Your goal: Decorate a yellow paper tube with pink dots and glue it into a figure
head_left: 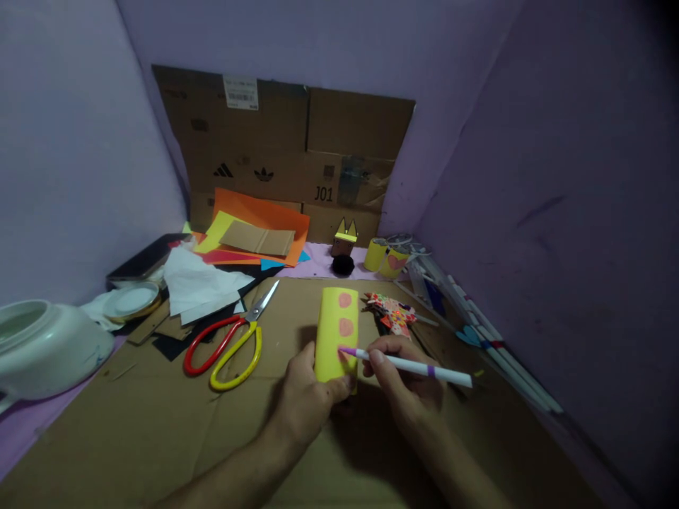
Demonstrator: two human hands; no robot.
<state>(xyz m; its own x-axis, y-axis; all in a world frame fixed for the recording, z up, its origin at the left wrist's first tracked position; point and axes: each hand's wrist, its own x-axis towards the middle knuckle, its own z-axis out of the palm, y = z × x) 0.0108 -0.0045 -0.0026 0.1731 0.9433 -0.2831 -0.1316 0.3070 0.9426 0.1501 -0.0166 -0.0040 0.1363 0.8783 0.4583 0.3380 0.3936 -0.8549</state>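
Observation:
A yellow paper-covered tube (329, 332) stands out in the middle, with a column of pinkish-red round spots on its right side. My left hand (310, 392) grips its lower end, thumb across the front. In my right hand (400, 378) is a white marker (411, 365) with a purple band, pinched between thumb and fingers. The marker's purple tip meets the lowest visible spot. Just beyond my right hand lies a colourful patterned piece (393, 314), partly hidden by the fingers.
Red-and-yellow scissors (249, 332) lie open left of the tube. A white pot (53, 350) is at far left, near white tissues (199, 283). Coloured paper (259, 205) leans at the back. Small yellow rolls (375, 254) stand back right; white markers (509, 357) line the right side.

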